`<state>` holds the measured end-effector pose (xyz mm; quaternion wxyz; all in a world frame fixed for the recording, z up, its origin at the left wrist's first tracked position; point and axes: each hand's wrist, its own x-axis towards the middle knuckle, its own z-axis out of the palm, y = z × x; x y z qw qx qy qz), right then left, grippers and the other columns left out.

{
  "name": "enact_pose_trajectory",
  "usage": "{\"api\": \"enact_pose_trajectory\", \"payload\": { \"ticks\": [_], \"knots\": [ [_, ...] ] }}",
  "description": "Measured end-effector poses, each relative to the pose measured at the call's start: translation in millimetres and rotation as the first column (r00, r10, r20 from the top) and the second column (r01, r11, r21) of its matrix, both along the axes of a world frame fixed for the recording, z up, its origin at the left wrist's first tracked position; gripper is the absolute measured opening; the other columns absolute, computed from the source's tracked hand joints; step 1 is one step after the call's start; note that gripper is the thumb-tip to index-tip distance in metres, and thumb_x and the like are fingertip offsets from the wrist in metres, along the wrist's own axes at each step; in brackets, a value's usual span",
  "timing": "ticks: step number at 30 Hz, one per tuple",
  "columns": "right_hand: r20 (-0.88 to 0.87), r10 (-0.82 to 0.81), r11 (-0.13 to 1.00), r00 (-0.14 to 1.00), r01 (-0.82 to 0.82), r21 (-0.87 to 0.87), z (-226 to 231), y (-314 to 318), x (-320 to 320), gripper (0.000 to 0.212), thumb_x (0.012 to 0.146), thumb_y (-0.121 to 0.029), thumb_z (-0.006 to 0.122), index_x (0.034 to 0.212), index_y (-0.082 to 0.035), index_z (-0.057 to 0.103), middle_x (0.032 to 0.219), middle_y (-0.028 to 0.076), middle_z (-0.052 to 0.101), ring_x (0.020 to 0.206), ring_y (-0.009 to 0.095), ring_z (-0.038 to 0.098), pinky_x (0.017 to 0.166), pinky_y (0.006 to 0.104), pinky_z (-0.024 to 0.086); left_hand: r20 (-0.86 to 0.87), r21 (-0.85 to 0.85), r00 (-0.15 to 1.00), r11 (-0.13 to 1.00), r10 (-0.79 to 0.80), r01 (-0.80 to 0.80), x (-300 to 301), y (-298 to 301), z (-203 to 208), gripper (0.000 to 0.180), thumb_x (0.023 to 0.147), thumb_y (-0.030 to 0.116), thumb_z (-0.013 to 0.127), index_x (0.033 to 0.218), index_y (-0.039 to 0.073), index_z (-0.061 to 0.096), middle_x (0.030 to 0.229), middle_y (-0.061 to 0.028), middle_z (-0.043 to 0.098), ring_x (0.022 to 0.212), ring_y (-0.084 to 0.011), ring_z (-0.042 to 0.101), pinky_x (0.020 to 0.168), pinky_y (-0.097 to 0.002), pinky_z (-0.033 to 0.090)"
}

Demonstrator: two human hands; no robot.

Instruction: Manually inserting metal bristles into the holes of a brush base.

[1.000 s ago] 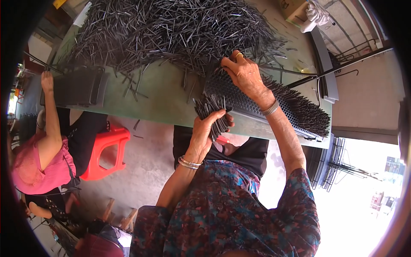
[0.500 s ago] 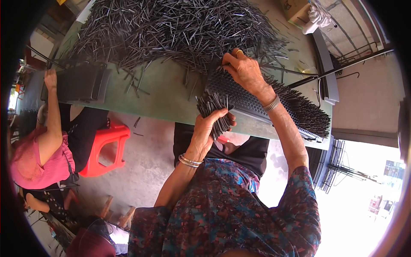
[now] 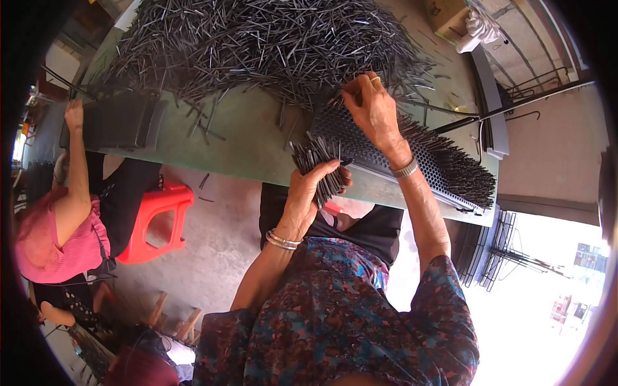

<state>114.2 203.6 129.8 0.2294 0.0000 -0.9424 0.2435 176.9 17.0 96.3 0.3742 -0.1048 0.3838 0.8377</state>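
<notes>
A bundle of thin black sticks (image 3: 317,161) stands upright in my left hand (image 3: 308,190), its fingers wrapped round them. My right hand (image 3: 372,110) is over the far left end of a black perforated board (image 3: 360,145), fingertips pinched together. Whatever the pinch holds is too small to make out. Many black sticks (image 3: 454,164) stick up from the holes along the board's right part, while the holes near my right hand show bare. Behind the board, a large heap of loose black sticks (image 3: 270,45) covers the far side of the green table (image 3: 212,151).
At the left, another person in pink (image 3: 61,238) has a hand on a dark panel (image 3: 122,122). A red stool (image 3: 158,222) stands below the table edge. A cardboard box (image 3: 447,19) and white cloth (image 3: 477,29) lie at the far right, near a metal rod (image 3: 515,106).
My right hand has shifted slightly right along the board's far end, its fingers still pinched. My left hand has barely moved and keeps the bundle.
</notes>
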Motion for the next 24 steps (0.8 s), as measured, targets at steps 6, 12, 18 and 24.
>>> {"api": "enact_pose_trajectory", "payload": {
  "ticks": [6,12,18,24],
  "knots": [
    [0.003,0.003,0.998,1.000,-0.003,-0.061,1.2,-6.0,11.8,0.012,0.083,-0.010,0.066,0.089,-0.004,0.057,0.088,0.011,0.061,0.077,0.033,0.064,0.064,0.0415,0.052,-0.014,0.001,1.000,1.000,0.011,-0.011,-4.9,-0.3,3.7,0.019,0.086,0.016,0.068,0.094,-0.002,0.066,0.080,-0.0136,0.070,0.067,-0.0236,0.070,0.058,-0.0305,0.056],
    [-0.005,-0.088,0.996,0.996,0.088,-0.011,-7.1,4.3,1.4,0.013,0.084,-0.014,0.066,0.087,-0.003,0.060,0.083,0.013,0.063,0.075,0.034,0.064,0.064,0.0430,0.051,-0.012,-0.021,1.000,1.000,0.000,0.000,-4.0,3.1,5.1,0.019,0.086,0.015,0.069,0.093,-0.002,0.066,0.079,-0.0131,0.070,0.065,-0.0228,0.070,0.056,-0.0295,0.055],
    [0.335,-0.061,0.936,0.940,0.170,-0.308,16.5,3.2,25.8,0.030,0.091,-0.030,0.066,0.093,0.000,0.067,0.069,0.007,0.062,0.063,0.011,0.056,0.059,0.0275,0.046,-0.045,-0.077,0.999,0.997,0.020,-0.024,-6.6,4.2,4.6,0.018,0.085,0.013,0.070,0.093,-0.003,0.067,0.078,-0.0123,0.070,0.064,-0.0218,0.070,0.055,-0.0283,0.054],
    [0.414,0.258,0.736,0.873,0.100,-0.669,19.2,-17.6,72.1,0.019,0.090,-0.012,0.066,0.100,0.004,0.066,0.081,0.004,0.066,0.070,0.007,0.058,0.063,0.0230,0.048,-0.095,-0.130,0.995,0.992,-0.013,0.000,-7.1,7.5,8.9,0.022,0.085,0.013,0.069,0.101,-0.002,0.067,0.085,-0.0126,0.071,0.068,-0.0223,0.071,0.057,-0.0283,0.054]
  ]
}}
